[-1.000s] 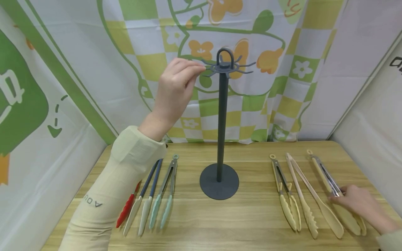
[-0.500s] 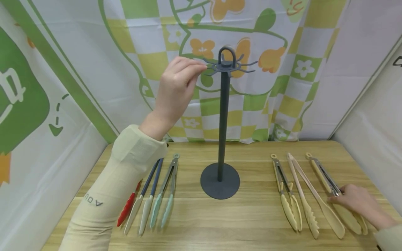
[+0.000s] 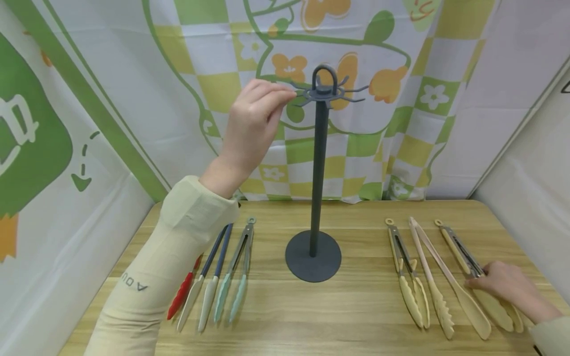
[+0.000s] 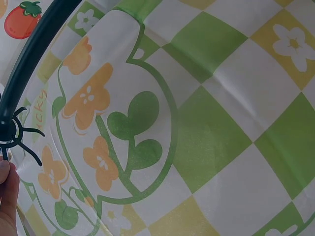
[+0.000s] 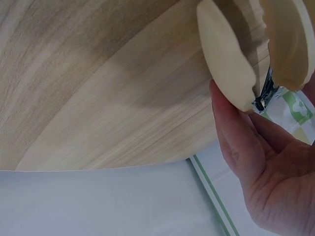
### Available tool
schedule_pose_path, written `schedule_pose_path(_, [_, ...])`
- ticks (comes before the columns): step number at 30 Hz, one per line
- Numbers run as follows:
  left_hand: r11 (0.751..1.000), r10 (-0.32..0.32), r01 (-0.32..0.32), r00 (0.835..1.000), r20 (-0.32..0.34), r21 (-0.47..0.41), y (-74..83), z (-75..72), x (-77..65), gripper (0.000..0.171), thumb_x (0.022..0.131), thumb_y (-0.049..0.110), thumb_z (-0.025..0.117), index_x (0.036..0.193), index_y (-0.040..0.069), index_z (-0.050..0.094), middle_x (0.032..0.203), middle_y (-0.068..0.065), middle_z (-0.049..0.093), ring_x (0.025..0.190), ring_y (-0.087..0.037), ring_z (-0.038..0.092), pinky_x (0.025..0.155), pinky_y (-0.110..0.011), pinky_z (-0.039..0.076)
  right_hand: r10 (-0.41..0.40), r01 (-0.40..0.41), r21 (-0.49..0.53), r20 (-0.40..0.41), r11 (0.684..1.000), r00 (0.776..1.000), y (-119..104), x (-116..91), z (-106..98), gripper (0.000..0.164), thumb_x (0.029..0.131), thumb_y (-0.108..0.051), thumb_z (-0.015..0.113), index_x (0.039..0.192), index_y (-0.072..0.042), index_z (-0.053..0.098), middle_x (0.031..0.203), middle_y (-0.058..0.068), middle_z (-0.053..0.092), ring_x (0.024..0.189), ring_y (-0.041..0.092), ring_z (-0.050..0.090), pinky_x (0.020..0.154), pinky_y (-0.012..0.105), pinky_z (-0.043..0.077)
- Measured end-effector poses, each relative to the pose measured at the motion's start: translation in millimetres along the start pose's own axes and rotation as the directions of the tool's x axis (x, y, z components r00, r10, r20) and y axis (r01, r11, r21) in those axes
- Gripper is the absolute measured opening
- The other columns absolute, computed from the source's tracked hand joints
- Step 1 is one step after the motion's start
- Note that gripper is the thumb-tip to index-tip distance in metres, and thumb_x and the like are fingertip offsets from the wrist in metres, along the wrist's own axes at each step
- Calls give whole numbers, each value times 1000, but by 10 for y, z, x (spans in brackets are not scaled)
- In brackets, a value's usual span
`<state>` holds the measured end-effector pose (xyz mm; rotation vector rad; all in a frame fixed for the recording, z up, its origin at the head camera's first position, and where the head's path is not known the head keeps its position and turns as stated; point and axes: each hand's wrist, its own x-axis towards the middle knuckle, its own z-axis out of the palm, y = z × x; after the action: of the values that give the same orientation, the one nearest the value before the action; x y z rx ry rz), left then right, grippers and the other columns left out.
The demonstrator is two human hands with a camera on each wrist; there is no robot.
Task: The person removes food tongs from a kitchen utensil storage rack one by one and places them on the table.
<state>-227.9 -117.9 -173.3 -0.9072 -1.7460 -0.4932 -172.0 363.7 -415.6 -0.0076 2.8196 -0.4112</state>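
Note:
A dark grey stand (image 3: 318,173) with a round base, a top loop and a ring of hooks rises mid-table in the head view. My left hand (image 3: 255,116) pinches the tip of one left-side hook; the left wrist view shows its fingers (image 4: 9,196) at that hook. At the far right, my right hand (image 3: 512,288) grips cream-coloured tongs (image 3: 455,249) with metal arms, lying on the table. In the right wrist view, the fingers (image 5: 236,128) are around the tongs where their cream tips (image 5: 224,54) meet the metal.
Left of the stand lie red tongs (image 3: 180,296), blue-handled tongs (image 3: 209,296) with pale tips, and mint tongs (image 3: 238,291). Yellow tongs (image 3: 409,296) and beige tongs (image 3: 438,306) lie between the stand and my right hand. A patterned curtain (image 3: 303,163) hangs behind the wooden table (image 3: 347,316).
The head view has shifted slightly, so the scene sits a little farther right. Both hands keep their hold; nothing else visibly moves.

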Motion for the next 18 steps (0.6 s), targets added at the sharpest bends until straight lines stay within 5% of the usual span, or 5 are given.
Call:
schedule_pose_path(15, [1000,1,-1,1000,-3,-1,1,5,3,18,92,1,53,91,-7,69,91,-16,68,89,-28,59,84,-25,48,14,-14,29,23,999,1000,-36,-5,22,58,74,-54,67,80,4,62,62,2,50,57,18,46,48,30,39])
schedule_pose_path(18, [1000,2,-2,1000,-6,1,-2,6,-2,18,92,1,53,91,-7,69,91,-16,68,88,-28,59,83,-25,48,6,-6,1,25,1000,1000,-41,5,21,71,75,-56,65,89,13,60,72,15,59,61,24,53,51,36,45])
